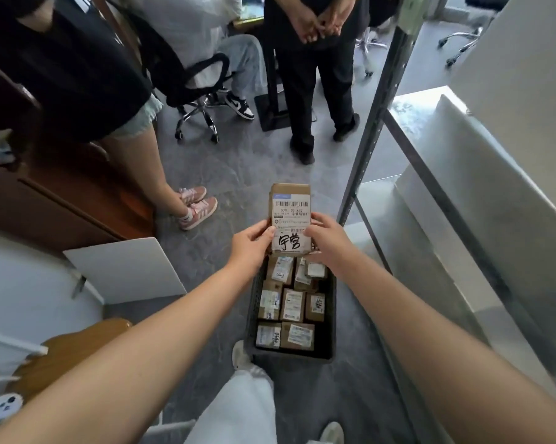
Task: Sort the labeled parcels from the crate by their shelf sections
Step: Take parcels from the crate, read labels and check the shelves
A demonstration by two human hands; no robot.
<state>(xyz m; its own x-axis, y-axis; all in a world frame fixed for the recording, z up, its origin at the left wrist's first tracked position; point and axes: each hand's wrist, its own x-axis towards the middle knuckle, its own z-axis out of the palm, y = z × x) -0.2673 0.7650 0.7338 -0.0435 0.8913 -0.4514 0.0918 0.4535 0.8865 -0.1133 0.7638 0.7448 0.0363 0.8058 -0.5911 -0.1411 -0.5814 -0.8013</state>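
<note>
A small brown cardboard parcel (290, 216) with a white barcode label and black handwriting is held up above the crate, label facing me. My left hand (252, 240) grips its left edge and my right hand (324, 238) grips its right edge, thumbs on the label. Below them a dark plastic crate (329, 318) sits on the grey floor, filled with several more labeled cardboard parcels (292, 305).
A metal shelf rack (379, 100) with white boards stands to the right. Three people stand or sit ahead, one on a wheeled office chair (196, 91). A brown wooden cabinet (62, 200) and a white board (126, 270) lie to the left. My own legs are below.
</note>
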